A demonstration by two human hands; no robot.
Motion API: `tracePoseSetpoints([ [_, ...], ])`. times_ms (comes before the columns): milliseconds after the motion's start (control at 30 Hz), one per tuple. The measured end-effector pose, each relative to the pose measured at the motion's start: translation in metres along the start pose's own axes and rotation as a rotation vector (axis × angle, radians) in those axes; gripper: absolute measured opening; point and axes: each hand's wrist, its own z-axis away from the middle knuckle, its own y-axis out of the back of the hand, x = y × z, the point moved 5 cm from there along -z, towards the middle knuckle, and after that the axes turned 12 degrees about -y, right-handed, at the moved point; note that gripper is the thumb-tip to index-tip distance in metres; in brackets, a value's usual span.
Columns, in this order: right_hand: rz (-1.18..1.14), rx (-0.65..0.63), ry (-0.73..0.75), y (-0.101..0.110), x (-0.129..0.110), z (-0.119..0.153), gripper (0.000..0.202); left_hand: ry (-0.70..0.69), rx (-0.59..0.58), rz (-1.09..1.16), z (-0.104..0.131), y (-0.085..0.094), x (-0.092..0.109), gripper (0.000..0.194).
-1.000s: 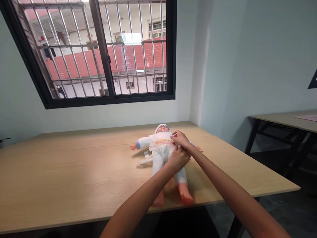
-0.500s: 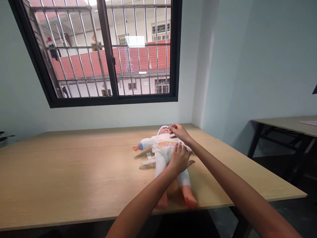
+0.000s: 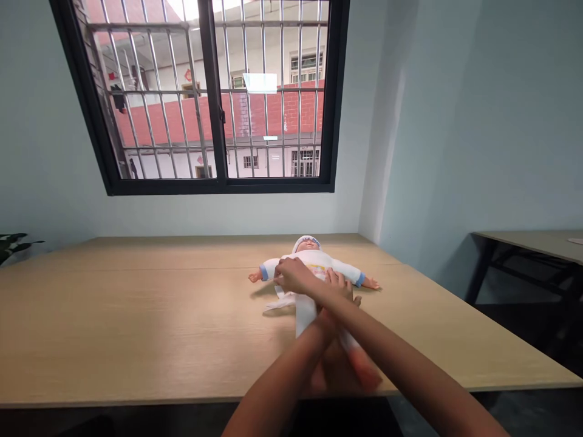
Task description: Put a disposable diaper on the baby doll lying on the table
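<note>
Head view: my right hand (image 3: 295, 276) crosses over my left hand (image 3: 336, 290), fingers curled on the doll (image 3: 314, 267) lying mid-table (image 3: 136, 328); loose ties (image 3: 279, 301) could slip free.

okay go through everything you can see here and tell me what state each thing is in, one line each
Baby doll in white clothes: lying face up on the table, arms spread.
Light wooden table: bearing the doll.
Left hand: resting on the doll's middle.
Right hand: crossed over the left arm, on the doll's side.
Black-framed barred window: looks shut.
</note>
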Motion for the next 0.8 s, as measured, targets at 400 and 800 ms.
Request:
tracePoseSetpoints([
  [400, -0.289, 0.088, -0.138, -0.064, 0.021, -0.001, 0.033, 0.050, -0.023, 0.096, -0.002, 0.011, -0.001, 0.048],
  [800, -0.191, 0.155, -0.169, -0.028, 0.009, 0.007, 0.033, 0.032, 0.082, 0.033, 0.005, 0.012, -0.004, 0.037],
])
